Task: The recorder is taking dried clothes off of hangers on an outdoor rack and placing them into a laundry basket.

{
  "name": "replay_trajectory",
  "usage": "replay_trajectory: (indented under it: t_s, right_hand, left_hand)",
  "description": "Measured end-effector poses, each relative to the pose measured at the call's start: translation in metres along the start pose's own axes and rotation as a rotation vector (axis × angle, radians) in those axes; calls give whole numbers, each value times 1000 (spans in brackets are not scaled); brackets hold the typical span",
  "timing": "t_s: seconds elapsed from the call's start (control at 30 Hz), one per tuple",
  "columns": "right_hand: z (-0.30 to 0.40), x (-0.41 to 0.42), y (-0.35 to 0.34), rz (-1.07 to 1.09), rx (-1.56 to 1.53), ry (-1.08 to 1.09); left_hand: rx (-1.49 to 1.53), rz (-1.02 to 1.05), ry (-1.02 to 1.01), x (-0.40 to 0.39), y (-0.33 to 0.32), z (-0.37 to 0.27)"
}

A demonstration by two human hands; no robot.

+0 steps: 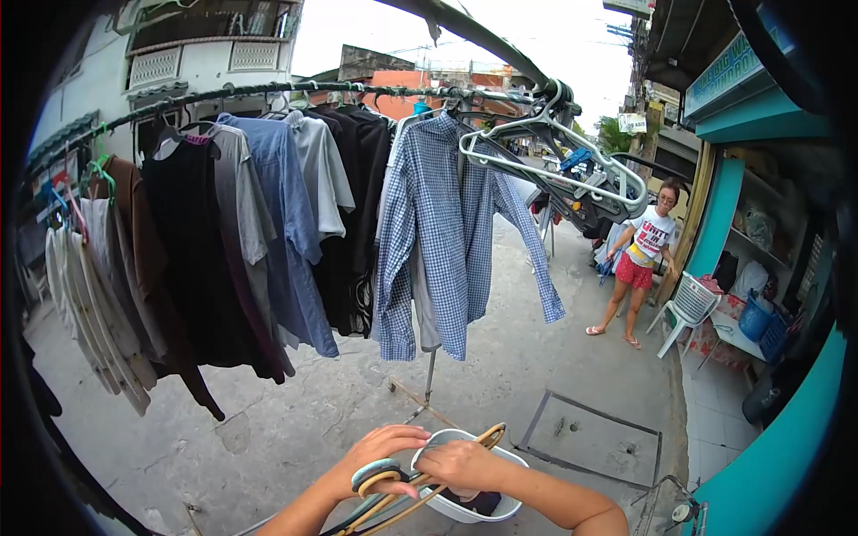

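Observation:
Several clothes hangers (379,474) in tan, black and pale green lie between my hands at the bottom centre. My left hand (382,455) has its fingers stretched over their hooks, with the thumb beneath them. My right hand (456,462) is closed around the tan hangers, one end of which sticks out beyond it. Beneath both hands stands a white laundry basket (513,506) with dark and pinkish cloth inside. A blue checked long-sleeved shirt (429,228) hangs unbuttoned in front of me. White and black empty hangers (570,161) are bunched at the rail's right end.
A clothes rail (268,88) full of garments runs across the left, a metal stand leg (430,378) below it. On the right, a person (647,241) stands near a white plastic chair (677,321) holding a basket. A metal frame (677,512) stands at lower right.

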State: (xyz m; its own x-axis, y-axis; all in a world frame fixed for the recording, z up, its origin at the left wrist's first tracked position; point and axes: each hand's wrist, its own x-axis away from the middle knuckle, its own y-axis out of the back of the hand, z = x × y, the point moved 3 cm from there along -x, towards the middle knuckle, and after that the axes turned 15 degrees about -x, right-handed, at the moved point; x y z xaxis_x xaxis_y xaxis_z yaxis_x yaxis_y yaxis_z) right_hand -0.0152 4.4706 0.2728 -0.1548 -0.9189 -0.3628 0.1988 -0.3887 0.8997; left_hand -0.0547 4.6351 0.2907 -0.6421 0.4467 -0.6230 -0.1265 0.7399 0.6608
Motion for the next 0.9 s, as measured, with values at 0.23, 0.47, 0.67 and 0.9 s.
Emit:
replay_trajectory:
  t_s: [0.23,0.47,0.67,0.9]
  right_hand:
    - [26,-11,215,-253,578,-439]
    - [-5,-53,400,-683,841,-806]
    - [-67,-93,433,-603,766,-914]
    - [-48,-94,375,-964,1058,-709]
  left_hand:
    - [461,-476,396,70,94,37]
    - [276,-690,811,169,115,60]
    - [252,-843,1036,271,119,67]
    - [100,-934,1316,410,140,40]
